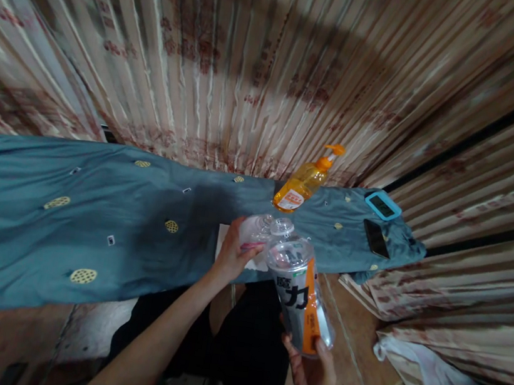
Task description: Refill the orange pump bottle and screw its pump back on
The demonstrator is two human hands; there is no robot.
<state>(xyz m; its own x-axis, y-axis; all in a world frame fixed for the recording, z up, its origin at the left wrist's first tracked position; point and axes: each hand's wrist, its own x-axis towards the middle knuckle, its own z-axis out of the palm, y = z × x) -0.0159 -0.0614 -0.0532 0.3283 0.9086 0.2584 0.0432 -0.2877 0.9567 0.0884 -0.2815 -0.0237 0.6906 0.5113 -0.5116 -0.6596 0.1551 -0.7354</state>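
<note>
My left hand (231,253) is wrapped round a small clear plastic bottle (251,229) with a pink mark low on its side. My right hand (316,374) grips the base end of a large clear bottle (295,295) with an orange and silver label and black characters. The large bottle is tilted, its mouth end pointing away from me and beside the top of the small bottle. Whether the two touch, I cannot tell. White paper (257,264) lies under the small bottle. Just beyond stands an orange pump bottle (303,183) holding yellow-orange liquid.
A long surface is covered by a blue-green cloth (135,252) with yellow patterns. On its right end lie a blue-framed device (383,205) and a dark phone (376,238). Pleated curtains (234,76) hang behind and to the right. Below is a tiled floor (354,350).
</note>
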